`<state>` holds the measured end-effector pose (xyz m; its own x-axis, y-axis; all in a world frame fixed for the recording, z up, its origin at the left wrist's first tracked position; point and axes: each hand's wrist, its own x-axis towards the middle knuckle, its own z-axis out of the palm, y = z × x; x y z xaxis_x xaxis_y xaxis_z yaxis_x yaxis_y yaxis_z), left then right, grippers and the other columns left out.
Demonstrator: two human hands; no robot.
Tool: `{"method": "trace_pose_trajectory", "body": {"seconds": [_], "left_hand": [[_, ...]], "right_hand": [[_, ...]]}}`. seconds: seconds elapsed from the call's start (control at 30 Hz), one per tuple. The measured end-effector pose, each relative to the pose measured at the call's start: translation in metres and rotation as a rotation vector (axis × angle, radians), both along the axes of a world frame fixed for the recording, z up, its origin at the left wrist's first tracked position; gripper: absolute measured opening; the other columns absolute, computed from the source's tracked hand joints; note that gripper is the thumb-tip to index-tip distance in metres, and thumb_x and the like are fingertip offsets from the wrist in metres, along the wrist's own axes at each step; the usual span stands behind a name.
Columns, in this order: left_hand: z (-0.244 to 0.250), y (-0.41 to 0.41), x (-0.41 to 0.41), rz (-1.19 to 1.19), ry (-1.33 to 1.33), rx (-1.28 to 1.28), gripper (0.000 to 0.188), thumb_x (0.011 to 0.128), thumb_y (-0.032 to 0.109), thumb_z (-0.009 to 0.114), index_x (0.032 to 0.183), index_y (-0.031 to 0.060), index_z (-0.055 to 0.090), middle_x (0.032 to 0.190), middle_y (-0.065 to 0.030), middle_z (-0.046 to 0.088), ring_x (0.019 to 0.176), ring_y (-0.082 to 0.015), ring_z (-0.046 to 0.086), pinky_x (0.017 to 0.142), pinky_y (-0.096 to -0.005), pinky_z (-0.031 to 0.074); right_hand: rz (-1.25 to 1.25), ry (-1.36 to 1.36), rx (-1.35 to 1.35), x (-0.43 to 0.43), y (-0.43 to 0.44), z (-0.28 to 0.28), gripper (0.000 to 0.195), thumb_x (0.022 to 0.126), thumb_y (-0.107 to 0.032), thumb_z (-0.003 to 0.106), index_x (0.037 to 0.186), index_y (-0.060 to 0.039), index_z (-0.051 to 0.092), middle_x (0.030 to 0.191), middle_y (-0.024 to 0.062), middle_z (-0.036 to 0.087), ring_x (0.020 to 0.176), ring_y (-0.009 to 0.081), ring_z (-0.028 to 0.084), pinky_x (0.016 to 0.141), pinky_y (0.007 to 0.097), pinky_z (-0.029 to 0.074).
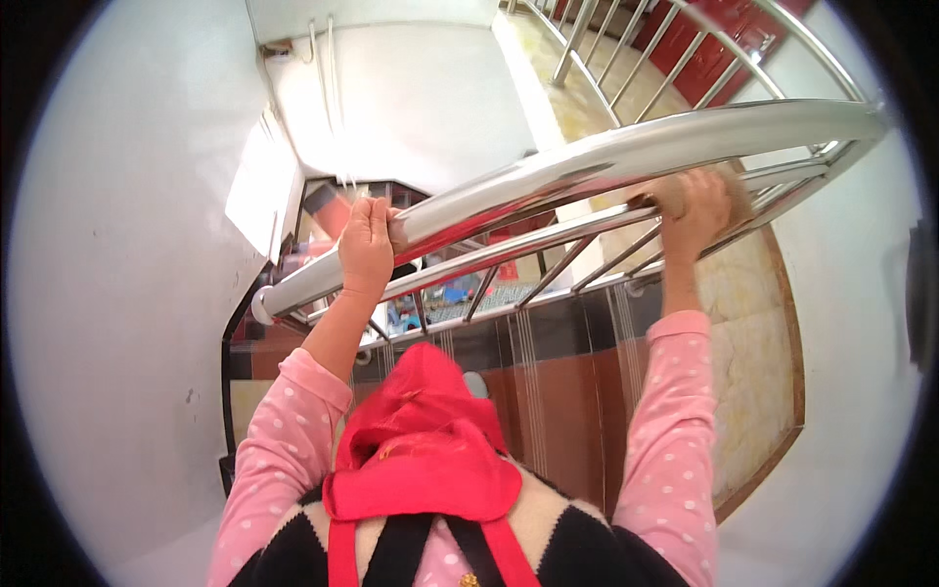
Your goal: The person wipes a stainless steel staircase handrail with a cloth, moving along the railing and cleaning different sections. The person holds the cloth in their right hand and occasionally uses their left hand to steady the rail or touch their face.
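A thick polished-metal handrail crosses before me, from lower left up to the far right. My left hand grips this top rail near its capped lower end. Below it runs a thinner metal rail, joined to slanting balusters. My right hand is closed around a brown cloth, which wraps over the thinner rail near the upper end. Part of the cloth is hidden under my fingers. Both forearms wear pink sleeves with white dots.
Stair treads in reddish brown and black lie beneath me, with a beige landing to the right. Another railing section stands up ahead by a red door. Through the balusters, blue items show below. A white wall rises at left.
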<state>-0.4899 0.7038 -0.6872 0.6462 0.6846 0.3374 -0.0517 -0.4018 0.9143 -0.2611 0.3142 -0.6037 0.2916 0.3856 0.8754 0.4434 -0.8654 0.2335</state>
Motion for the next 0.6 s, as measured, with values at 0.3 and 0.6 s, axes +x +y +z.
{"method": "trace_pose_trajectory", "body": {"seconds": [0.3,0.6], "left_hand": [[0.000,0.013,-0.001,-0.073,0.027,0.049,0.031,0.103,0.025,0.051,0.087,0.0000,0.060,0.076,-0.0106,0.063,0.070,-0.0158,0.055,0.068,-0.0321,0.046],[-0.039,0.075,-0.014,-0.175,0.124,0.011,0.032,0.103,0.024,0.050,0.083,0.0001,0.054,0.074,-0.0112,0.056,0.069,-0.0202,0.056,0.067,-0.0362,0.045]], "right_hand": [[0.348,0.394,0.024,-0.112,0.138,-0.114,0.040,0.071,-0.014,0.069,0.110,-0.0139,0.065,0.124,0.0057,0.062,0.129,0.0295,0.048,0.102,0.0527,0.032],[0.518,0.572,-0.082,-0.182,0.205,-0.171,0.040,0.080,-0.017,0.062,0.119,-0.0167,0.064,0.133,0.0062,0.056,0.131,0.0271,0.047,0.107,0.0458,0.037]]}}
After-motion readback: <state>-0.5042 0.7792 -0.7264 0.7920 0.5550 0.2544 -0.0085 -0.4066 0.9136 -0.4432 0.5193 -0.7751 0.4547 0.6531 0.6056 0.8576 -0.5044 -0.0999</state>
